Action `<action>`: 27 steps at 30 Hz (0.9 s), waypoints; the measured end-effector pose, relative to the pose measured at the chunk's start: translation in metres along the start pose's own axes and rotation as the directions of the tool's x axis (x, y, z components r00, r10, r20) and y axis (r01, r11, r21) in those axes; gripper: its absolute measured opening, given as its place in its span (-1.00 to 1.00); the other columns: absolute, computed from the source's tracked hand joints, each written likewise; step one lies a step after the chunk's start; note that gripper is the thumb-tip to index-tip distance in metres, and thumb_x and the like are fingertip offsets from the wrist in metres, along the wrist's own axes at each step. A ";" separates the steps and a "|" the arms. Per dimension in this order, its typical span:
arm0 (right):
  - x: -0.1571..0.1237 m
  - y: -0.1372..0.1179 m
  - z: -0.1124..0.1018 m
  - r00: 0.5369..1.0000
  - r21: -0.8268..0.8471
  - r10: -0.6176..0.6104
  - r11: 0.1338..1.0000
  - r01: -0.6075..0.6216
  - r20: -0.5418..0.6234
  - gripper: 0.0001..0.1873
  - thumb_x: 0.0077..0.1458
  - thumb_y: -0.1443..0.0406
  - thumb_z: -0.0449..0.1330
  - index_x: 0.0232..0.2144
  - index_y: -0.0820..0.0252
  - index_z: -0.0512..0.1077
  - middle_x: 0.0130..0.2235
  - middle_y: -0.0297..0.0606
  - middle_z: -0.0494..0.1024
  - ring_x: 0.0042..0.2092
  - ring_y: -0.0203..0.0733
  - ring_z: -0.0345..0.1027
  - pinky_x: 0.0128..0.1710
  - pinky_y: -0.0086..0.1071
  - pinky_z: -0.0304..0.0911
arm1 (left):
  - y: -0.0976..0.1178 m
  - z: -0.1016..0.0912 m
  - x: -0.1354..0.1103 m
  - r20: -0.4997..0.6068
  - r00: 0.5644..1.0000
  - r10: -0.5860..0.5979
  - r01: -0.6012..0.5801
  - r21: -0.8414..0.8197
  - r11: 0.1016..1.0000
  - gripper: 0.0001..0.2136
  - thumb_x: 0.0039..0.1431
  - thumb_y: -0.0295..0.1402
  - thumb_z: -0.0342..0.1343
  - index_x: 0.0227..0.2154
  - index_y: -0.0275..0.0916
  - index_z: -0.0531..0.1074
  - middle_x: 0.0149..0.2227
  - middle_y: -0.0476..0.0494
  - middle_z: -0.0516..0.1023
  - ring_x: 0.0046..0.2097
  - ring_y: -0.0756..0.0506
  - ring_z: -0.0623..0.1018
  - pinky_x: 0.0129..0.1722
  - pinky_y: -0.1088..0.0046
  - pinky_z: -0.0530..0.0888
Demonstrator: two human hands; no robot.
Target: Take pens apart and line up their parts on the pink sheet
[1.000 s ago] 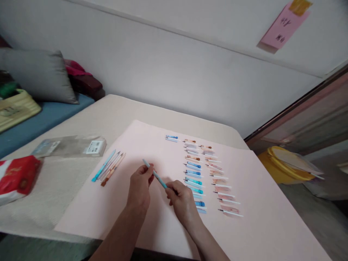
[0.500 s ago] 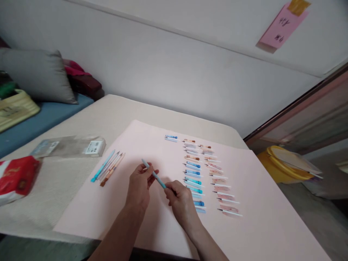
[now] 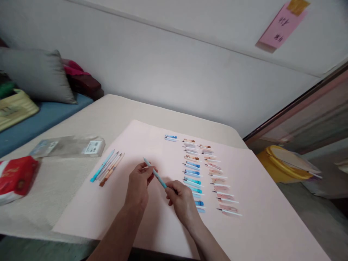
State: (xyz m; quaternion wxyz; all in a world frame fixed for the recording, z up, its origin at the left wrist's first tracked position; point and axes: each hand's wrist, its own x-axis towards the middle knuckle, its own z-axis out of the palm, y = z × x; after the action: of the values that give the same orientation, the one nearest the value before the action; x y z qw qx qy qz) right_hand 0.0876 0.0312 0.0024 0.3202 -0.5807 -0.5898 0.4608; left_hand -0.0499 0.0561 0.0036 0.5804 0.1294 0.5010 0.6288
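Both hands hold one light-blue pen above a pink sheet. My left hand pinches the pen near its upper tip, and a thin pale refill end pokes out by those fingers. My right hand is closed round the pen's lower end. To the right lie two rows of small pen parts, blue ones and orange-pink ones, with thin white refills. A bunch of whole pens lies on the sheet to the left.
The sheet lies on a beige table. A clear plastic packet and a red tissue pack sit at the left. A grey cushion is behind them, a yellow basin right of the table, a pink note on the wall.
The hands stay almost in place. The pen has tilted slightly, and a thin pale end now shows by my left fingers.
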 end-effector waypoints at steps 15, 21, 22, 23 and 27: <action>0.001 -0.001 -0.001 0.994 0.173 0.096 0.979 -0.103 0.048 -0.88 -0.09 0.33 0.11 -0.49 0.25 0.44 -0.62 -0.39 0.36 -0.64 -0.37 0.20 -0.65 -0.49 0.15 | -0.001 0.000 0.003 0.005 0.999 0.034 -0.034 -0.003 0.999 -0.74 -0.19 -0.37 0.26 -0.37 -0.30 0.41 -0.45 -0.09 0.48 -0.37 0.01 0.46 -0.25 0.41 0.38; 0.004 0.000 -0.002 0.967 0.436 0.209 0.864 -0.252 0.144 -0.89 -0.23 0.33 0.20 -0.58 0.30 0.42 -0.63 -0.37 0.37 -0.60 -0.35 0.25 -0.66 -0.52 0.12 | -0.001 0.003 0.001 0.035 0.998 0.053 -0.054 0.021 0.998 -0.72 -0.16 -0.36 0.23 -0.32 -0.32 0.40 -0.45 -0.13 0.52 -0.38 -0.02 0.49 -0.24 0.36 0.40; 0.004 0.000 -0.002 0.962 0.469 0.222 0.841 -0.271 0.157 -0.89 -0.25 0.32 0.22 -0.59 0.31 0.42 -0.62 -0.35 0.38 -0.59 -0.35 0.27 -0.66 -0.52 0.11 | -0.001 0.003 0.001 0.040 0.998 0.057 -0.058 0.026 0.998 -0.71 -0.16 -0.35 0.23 -0.31 -0.32 0.40 -0.45 -0.13 0.52 -0.38 -0.02 0.49 -0.24 0.36 0.40; 0.003 0.000 -0.001 0.957 0.498 0.234 0.817 -0.290 0.174 -0.88 -0.26 0.32 0.23 -0.59 0.32 0.42 -0.60 -0.33 0.40 -0.59 -0.35 0.27 -0.67 -0.52 0.10 | -0.002 0.003 0.001 0.044 0.997 0.062 -0.064 0.030 0.998 -0.71 -0.15 -0.35 0.22 -0.30 -0.32 0.40 -0.44 -0.13 0.52 -0.38 -0.02 0.49 -0.25 0.36 0.40; 0.002 0.001 -0.001 0.932 0.591 0.267 0.720 -0.363 0.246 -0.84 -0.26 0.32 0.27 -0.56 0.34 0.43 -0.58 -0.30 0.42 -0.61 -0.37 0.27 -0.68 -0.54 0.04 | -0.002 0.003 0.000 0.068 0.995 0.079 -0.083 0.050 0.995 -0.72 -0.11 -0.35 0.20 -0.28 -0.32 0.39 -0.43 -0.12 0.52 -0.37 -0.02 0.49 -0.27 0.38 0.40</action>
State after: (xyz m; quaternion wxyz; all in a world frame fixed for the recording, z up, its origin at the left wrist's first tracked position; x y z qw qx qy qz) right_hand 0.0885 0.0333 0.0016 0.3688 -0.4979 -0.3158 0.7186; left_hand -0.0461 0.0575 0.0033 0.5670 0.1854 0.4925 0.6337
